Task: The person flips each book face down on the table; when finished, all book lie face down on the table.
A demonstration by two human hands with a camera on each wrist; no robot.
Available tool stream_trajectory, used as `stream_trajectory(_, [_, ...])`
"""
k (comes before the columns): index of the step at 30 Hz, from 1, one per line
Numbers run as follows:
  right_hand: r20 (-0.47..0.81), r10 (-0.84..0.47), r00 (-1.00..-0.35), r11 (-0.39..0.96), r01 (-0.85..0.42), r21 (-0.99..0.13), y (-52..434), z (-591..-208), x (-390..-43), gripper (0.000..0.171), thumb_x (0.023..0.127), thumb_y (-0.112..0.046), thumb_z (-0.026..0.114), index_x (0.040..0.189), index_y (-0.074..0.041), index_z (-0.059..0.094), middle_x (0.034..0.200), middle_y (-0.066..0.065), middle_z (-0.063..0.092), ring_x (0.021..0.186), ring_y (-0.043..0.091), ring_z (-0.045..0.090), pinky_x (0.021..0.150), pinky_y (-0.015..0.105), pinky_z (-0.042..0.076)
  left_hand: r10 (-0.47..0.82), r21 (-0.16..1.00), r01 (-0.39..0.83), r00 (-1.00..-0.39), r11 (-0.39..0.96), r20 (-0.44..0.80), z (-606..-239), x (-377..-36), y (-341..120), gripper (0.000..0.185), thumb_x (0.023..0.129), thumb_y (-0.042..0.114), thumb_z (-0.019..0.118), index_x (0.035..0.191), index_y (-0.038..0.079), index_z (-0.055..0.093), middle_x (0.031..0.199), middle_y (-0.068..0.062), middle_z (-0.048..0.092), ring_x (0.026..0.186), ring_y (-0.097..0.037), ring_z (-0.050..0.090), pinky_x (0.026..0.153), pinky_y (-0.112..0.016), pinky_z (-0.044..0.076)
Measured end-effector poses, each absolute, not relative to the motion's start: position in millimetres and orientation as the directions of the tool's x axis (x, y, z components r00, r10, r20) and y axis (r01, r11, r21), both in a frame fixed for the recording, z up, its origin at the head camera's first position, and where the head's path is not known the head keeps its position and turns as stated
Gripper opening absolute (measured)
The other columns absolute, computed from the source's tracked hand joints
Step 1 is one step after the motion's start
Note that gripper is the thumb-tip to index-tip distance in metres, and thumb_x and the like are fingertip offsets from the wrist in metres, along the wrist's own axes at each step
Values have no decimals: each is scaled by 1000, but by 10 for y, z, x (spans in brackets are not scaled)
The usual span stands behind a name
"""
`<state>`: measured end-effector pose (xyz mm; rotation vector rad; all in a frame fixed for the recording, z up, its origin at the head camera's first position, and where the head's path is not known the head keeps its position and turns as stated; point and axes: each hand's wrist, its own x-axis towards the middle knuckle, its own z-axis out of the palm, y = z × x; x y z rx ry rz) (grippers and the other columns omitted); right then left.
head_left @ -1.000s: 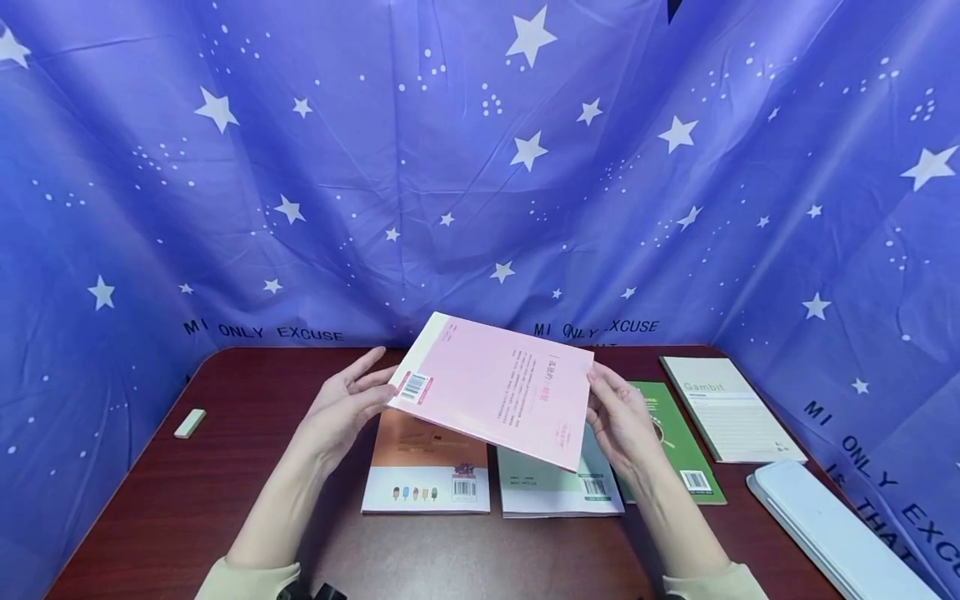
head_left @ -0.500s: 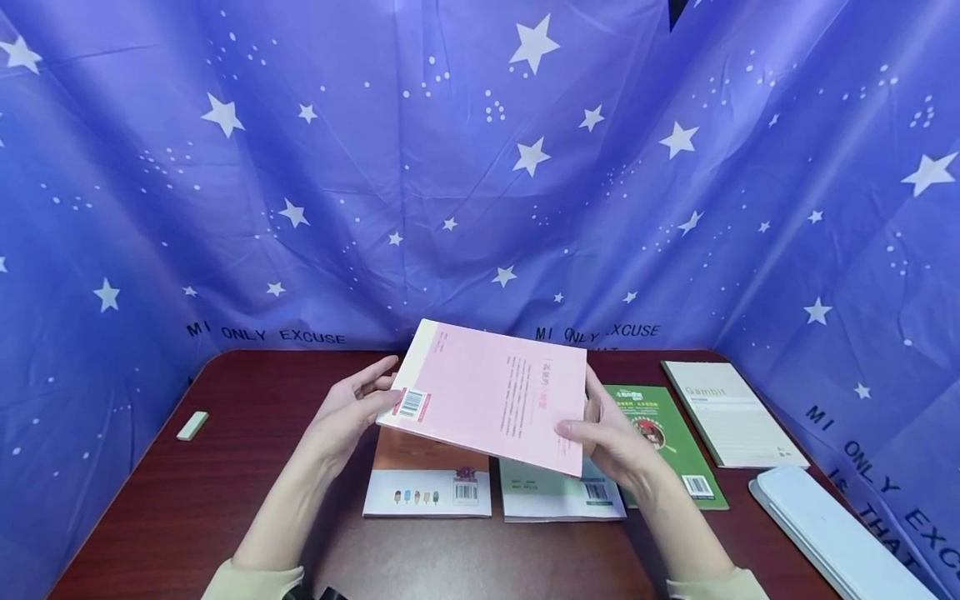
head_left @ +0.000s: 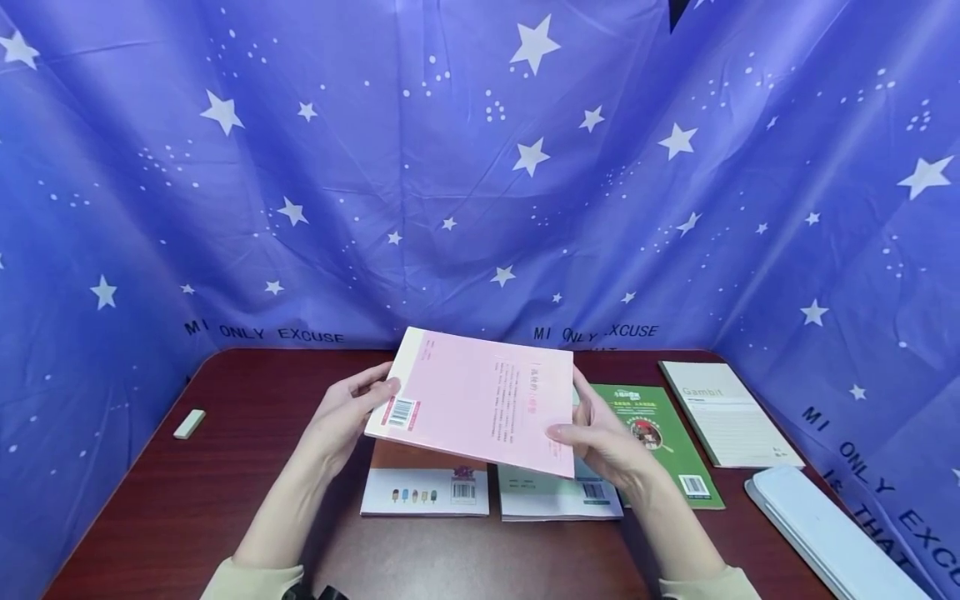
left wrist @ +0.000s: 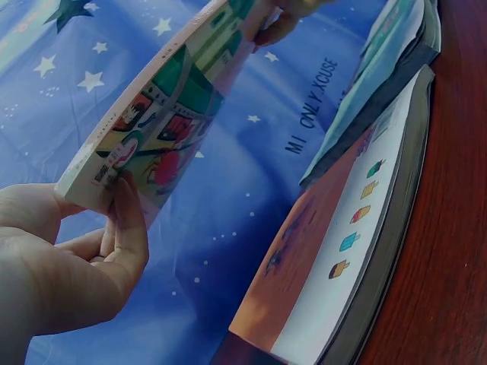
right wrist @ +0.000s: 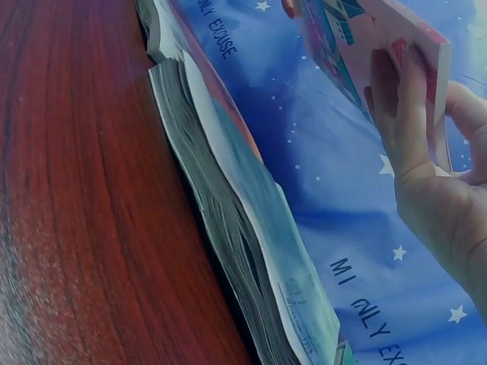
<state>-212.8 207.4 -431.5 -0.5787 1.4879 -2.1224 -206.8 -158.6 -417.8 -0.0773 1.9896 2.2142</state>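
Observation:
A thin pink book, its barcoded back cover facing up, is held tilted above the table between both hands. My left hand pinches its left edge, thumb on top near the barcode; in the left wrist view the fingers press the illustrated cover beneath. On the opposite edge my right hand grips the book, thumb on the pink cover and fingers underneath. Below it lie an orange-and-white book and a pale green book, both partly hidden by the pink one.
A green book lies right of the pale green one. Farther right are a cream "Gambit" notepad and a long light-blue case. A small white block sits at the table's left. Blue star-printed cloth hangs behind.
The pink book has shifted left and slightly down. My right thumb has moved from the book's right edge onto its cover, and the left hand keeps its hold.

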Motion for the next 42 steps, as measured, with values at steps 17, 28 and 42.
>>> stream_trajectory(17, [-29,-573,-819,-109,111,-988,1578,-4228,-2469,82,102,0,56,165,-33,15,120,7,73,88,20,78,63,32,65,141,989,-109,-986,-99,-95,-4214,-1879,-2138,68,96,6,65,151,2,25,114,8,64,99,-6,67,85,-25,60])
stream_trajectory(28, [-29,-452,-892,22,21,-1000,1130,-4283,-2722,54,105,-11,56,157,-16,42,104,7,74,61,12,69,39,23,46,175,996,-66,-983,-53,-55,-4242,-1708,-2449,91,92,4,68,159,9,6,115,6,65,98,-12,71,82,-35,63])
stream_trajectory(42, [-153,-341,-928,256,65,-965,498,-4258,-3000,34,98,-19,68,125,0,70,77,0,71,51,6,59,41,21,41,60,994,-109,-992,26,-111,-4478,-1511,-2838,51,98,9,67,137,14,34,99,8,74,86,-10,74,75,-29,65])
